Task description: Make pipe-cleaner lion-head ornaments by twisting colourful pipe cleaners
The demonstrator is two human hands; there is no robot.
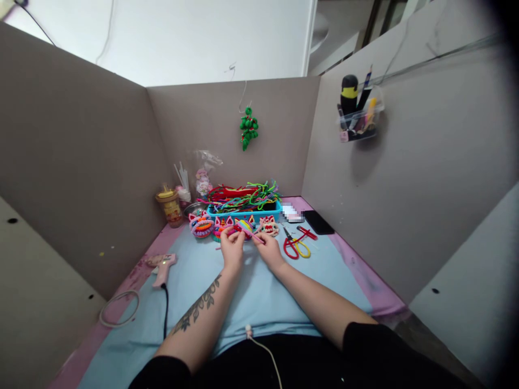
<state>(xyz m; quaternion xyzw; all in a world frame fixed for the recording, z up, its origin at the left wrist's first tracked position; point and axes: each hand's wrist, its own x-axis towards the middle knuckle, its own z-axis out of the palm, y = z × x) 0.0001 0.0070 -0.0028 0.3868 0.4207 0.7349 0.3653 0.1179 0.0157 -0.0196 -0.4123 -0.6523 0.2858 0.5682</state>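
On the table (194, 292), we take the blue tray (265, 215) as reference: if our left forearm (211, 305) swings outward, it could drag the corded pink glue gun (163, 268), left of the tray and nearer us. Just on our side of the tray, our left hand (233, 249) pinches the striped piece (245, 226) and our right hand (269, 252) pinches a pink strip (257, 237); uneven pull could bend or slip either.

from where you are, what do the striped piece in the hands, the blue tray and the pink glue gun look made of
Striped piece: perhaps yarn or chenille, matte and soft in look, too small to be sure.
Blue tray: likely plastic, evenly coloured with a smooth wall.
Pink glue gun: probably plastic; its casing looks smooth.
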